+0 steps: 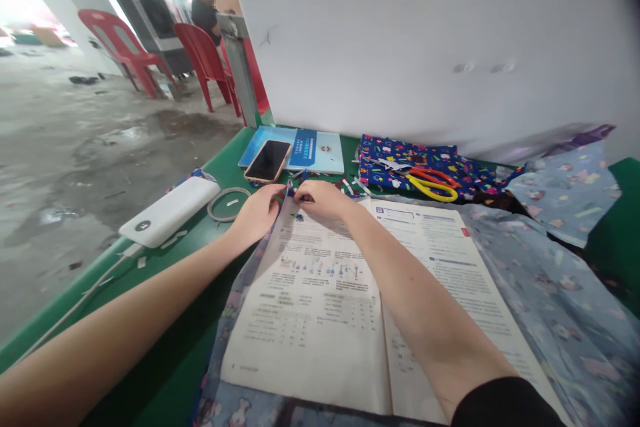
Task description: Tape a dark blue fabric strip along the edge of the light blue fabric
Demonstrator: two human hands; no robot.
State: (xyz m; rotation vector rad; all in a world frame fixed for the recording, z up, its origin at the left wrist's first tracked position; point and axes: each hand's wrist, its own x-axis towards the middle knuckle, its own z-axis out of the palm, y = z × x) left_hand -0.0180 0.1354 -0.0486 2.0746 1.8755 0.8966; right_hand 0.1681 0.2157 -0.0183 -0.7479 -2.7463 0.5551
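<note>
An open book (pixel 325 354) with printed pages lies on a light blue patterned cloth (pixel 565 300). At its upper left corner, my left hand (pixel 257 214) pinches the edge of the cloth, which runs along the book's left side. Just to the right, my right hand (pixel 323 199) has its fingers curled over the same corner, closed on the cloth edge. A small dark blue bit shows between the fingertips; their exact grip is partly hidden. My right forearm crosses the pages. A tiny blue and green scrap (pixel 299 217) rests on the page below my right fingers.
Behind the hands are a phone (pixel 269 160) on a blue booklet (pixel 320 150), and scissors (pixel 433 184) on folded dark blue cloth (pixel 410 147). A white power bank (pixel 170 212) with a cable and a ring-shaped roll (pixel 228 204) lie left. Red chairs (pixel 203 57) and a seated person stand beyond.
</note>
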